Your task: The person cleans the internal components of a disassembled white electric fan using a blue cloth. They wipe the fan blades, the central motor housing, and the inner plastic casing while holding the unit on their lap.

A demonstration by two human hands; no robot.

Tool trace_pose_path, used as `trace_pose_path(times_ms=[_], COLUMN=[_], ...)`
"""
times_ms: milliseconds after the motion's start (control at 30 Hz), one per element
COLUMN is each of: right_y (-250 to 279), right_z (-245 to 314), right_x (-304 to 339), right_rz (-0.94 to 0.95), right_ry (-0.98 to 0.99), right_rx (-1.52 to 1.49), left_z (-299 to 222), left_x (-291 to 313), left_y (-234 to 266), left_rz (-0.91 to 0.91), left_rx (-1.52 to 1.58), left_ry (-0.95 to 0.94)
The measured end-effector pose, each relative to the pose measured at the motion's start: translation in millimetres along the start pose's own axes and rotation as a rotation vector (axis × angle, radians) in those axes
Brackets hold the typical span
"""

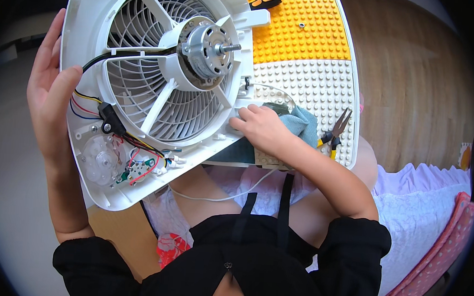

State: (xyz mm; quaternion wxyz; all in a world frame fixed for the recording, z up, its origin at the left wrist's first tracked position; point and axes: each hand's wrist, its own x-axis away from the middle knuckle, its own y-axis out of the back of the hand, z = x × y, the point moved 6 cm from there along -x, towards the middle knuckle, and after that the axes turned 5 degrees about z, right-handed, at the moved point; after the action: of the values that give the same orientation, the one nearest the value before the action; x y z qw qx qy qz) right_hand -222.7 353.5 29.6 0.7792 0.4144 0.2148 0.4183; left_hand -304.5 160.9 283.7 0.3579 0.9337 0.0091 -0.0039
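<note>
An opened box fan's white housing (93, 17) lies tilted over the studded board, its inside facing up. Within it are a silver motor (207, 51) with a bare shaft, a round grille (138, 82), a black cable and a wired green circuit board (138, 169) beside a clear plastic gear case (99, 158). My left hand (53, 90) grips the housing's left edge, thumb on top and fingers along the outside. At the opposite edge my right hand (260, 125) is closed, its curled fingertips on the rim next to a blue-grey cloth (302, 125).
The board has yellow (308, 41) and white (328, 80) studded parts. On it lie black-and-yellow pliers (335, 131), a black-and-orange tool handle (265, 1) and a small metal nut (301, 25). A white cord (217, 198) hangs across my lap. A pink dotted cloth (431, 257) is at right.
</note>
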Motion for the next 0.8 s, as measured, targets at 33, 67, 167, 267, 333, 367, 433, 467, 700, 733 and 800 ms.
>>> trace_pose_path(times_ms=[33, 67, 167, 267, 333, 367, 433, 467, 700, 733, 800], right_y=[-5.7, -7.2, -3.8, 7.3, 2.4, 1.0, -2.8, -3.1, 4.0, 3.6, 5.3], right_z=[-2.6, -3.7, -1.0, -0.9, -3.3, -4.8, -8.6, -8.5, -4.9, -4.8, -5.2], right_x=[-2.1, -2.5, -4.4, -3.5, -7.1, -8.1, -12.2, -13.6, -8.2, -10.8, -9.3], right_rz=[0.036, 0.013, -0.020, 0.037, -0.030, -0.064, -0.078, -0.083, -0.007, -0.013, -0.006], right_ry=[0.002, 0.014, 0.011, -0.032, 0.081, 0.136, 0.136, 0.136, 0.052, 0.057, 0.066], right_rx=[-0.068, -0.041, 0.084, 0.223, 0.102, 0.043, 0.003, -0.018, 0.153, 0.139, 0.129], left_z=[0.2, 0.1, -2.7, -0.7, 0.3, -0.2, -1.5, -2.7, -1.2, -3.2, -8.0], left_x=[-0.5, -1.0, -0.1, 0.9, 0.8, 0.6, 0.1, -0.3, 0.3, 0.2, -0.4], left_y=[0.3, 0.4, -2.1, -1.2, 0.6, 1.5, 1.1, 0.0, -1.9, -2.1, -3.0], left_rz=[0.000, 0.001, 0.000, -0.002, 0.001, 0.005, 0.011, 0.014, 0.026, 0.024, 0.021], left_rx=[0.003, 0.006, -0.006, -0.010, -0.015, -0.023, -0.028, -0.026, 0.017, 0.014, 0.008], left_ry=[-0.002, -0.005, -0.012, -0.006, -0.004, -0.006, -0.012, -0.016, -0.007, -0.007, -0.007])
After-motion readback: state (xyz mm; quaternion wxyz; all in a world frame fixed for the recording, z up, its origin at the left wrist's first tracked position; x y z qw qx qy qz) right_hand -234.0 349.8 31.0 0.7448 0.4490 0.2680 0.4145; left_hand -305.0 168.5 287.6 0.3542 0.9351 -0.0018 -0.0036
